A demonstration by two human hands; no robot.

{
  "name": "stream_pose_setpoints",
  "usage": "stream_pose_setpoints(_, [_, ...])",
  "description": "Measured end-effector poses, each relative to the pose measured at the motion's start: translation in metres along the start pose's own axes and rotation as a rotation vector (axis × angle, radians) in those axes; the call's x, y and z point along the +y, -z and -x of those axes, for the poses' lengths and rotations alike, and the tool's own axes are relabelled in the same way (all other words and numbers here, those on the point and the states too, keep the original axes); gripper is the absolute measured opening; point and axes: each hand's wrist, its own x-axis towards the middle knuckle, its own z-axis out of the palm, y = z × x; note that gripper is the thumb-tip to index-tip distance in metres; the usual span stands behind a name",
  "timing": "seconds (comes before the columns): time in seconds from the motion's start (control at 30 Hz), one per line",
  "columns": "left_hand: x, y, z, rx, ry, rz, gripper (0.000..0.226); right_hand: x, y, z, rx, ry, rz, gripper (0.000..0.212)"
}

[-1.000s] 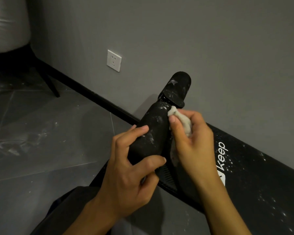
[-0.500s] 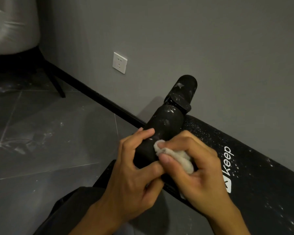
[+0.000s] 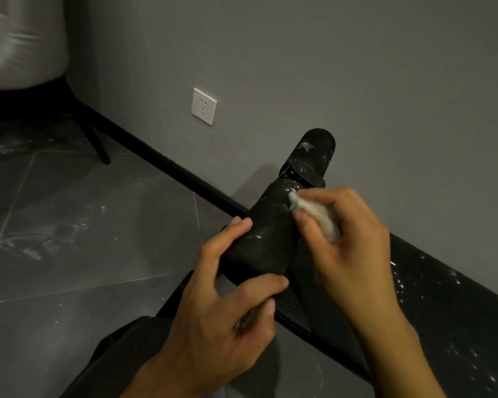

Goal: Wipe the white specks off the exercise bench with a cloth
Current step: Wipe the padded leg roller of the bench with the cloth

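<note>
Nearest, dark fabric (image 3: pixel 118 357) filled the bottom edge. Just above it our left hand (image 3: pixel 213 320) curled round the near end of a black foam roller (image 3: pixel 262 245), with the index fingertip on its upper side and the thumb across its near end. Just right of that, our right hand (image 3: pixel 351 254) pinched a bunched pale cloth (image 3: pixel 319 216) between thumb and fingers, the cloth's tip pressed against the roller's far end. The roller belonged to the exercise bench (image 3: pixel 457 326), whose long black pad ran from under our hands to the near right corner, close along the wall (image 3: pixel 328 67). It was dotted with white specks (image 3: pixel 400 285). A second roller (image 3: pixel 314 152), also flecked, stuck up just beyond the first. To the left lay grey floor tiles (image 3: pixel 69 225) with pale smears. Farther off, a black skirting board (image 3: pixel 161 163) ran along the foot of the grey wall, which carried a white socket (image 3: pixel 204 106). At far left stood a pale chair (image 3: pixel 20 44) on thin black legs.
</note>
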Motion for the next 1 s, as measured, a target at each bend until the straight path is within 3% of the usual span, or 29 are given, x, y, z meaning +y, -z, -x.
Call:
stream_pose_setpoints(0.1, [0.005,-0.002,-0.005,0.068,0.116,0.04,0.054,0.009,-0.009,-0.003,0.078,-0.148,-0.096,0.012])
stream_pose_setpoints(0.2, [0.006,-0.003,-0.01,0.023,0.249,0.087,0.068,-0.001,-0.007,0.012,-0.025,-0.009,-0.208,0.014])
stream_pose_setpoints(0.33, [0.001,-0.006,-0.007,0.052,0.202,0.103,0.065,0.0,-0.004,0.009,-0.055,0.058,-0.211,0.018])
stream_pose_setpoints(0.43, [-0.004,-0.005,-0.007,0.031,0.116,0.026,0.06,0.014,-0.011,-0.012,0.094,-0.104,-0.064,0.014])
stream_pose_setpoints(0.5, [-0.006,-0.002,-0.008,0.002,0.075,-0.003,0.058,0.017,-0.012,-0.01,0.112,-0.176,-0.117,0.01])
stream_pose_setpoints(0.67, [-0.009,-0.002,-0.007,-0.009,0.066,0.013,0.06,0.006,-0.007,0.016,0.002,-0.007,-0.25,0.009])
stream_pose_setpoints(0.83, [-0.009,-0.001,-0.007,-0.022,0.072,0.024,0.06,0.024,-0.015,-0.017,0.155,-0.182,-0.114,0.006])
stream_pose_setpoints(1.0, [-0.01,-0.001,-0.006,-0.025,0.071,0.041,0.062,0.013,-0.014,0.021,0.094,-0.016,-0.217,0.006])
